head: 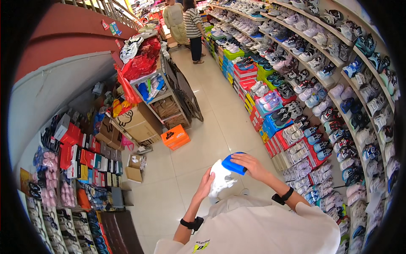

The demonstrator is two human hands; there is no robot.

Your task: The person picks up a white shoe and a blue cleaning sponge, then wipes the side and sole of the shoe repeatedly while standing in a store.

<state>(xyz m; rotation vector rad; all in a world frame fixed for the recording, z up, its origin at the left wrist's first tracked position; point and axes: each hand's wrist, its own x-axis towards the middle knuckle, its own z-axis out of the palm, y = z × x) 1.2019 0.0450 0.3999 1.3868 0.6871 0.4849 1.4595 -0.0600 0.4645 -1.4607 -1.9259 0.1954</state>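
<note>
My left hand [205,184] grips a white shoe [219,177] in front of my body. Glare washes out much of the shoe, and loose white strands that look like laces stand out at its lower right side. A bright blue pad or folded cloth [233,164] is held in my right hand [250,164], with the fingers over its top edge. The blue piece meets or overlaps the upper right end of the shoe; whether they touch is hard to tell. Both hands are above the tiled floor.
Shelves of shoes [304,57] line the right side, above stacked shoeboxes [245,76]. An orange shoebox [175,137] lies on the floor [203,127] beside a wooden rack [171,111]. More boxes [95,158] fill the left. Two people [192,31] stand far down the aisle.
</note>
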